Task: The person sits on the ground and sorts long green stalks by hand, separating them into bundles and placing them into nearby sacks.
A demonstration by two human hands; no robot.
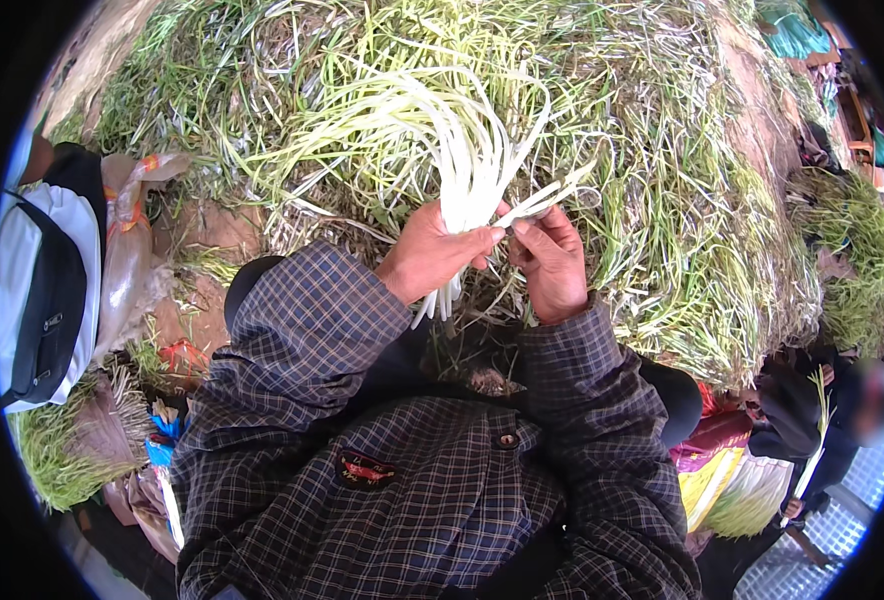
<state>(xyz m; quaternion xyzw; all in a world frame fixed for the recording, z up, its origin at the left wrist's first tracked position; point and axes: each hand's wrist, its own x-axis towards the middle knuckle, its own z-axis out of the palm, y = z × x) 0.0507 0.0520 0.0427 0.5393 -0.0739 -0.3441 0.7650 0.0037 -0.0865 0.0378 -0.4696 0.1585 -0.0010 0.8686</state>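
Note:
My left hand (438, 251) is closed around a bundle of long allium stalks (466, 187), perhaps garlic chives or green garlic. The bundle's pale leaves arch up and over to the left, and its white lower ends stick out below my palm. Close beside it, my right hand (550, 259) pinches a few thinner leaf strands (550, 196) between thumb and fingers. These strands point up and right, and their lower end meets my left thumb. Beneath both hands spreads a broad heap of loose green and dried leaves (682, 172).
At left, a person with a black bag (48, 300) is beside a clear plastic sack (123, 232). Bundled greens (74, 457) lie lower left. At lower right, another person (794, 427) holds a stalk, near a red and yellow sack (712, 457). More greens (854, 262) are piled at far right.

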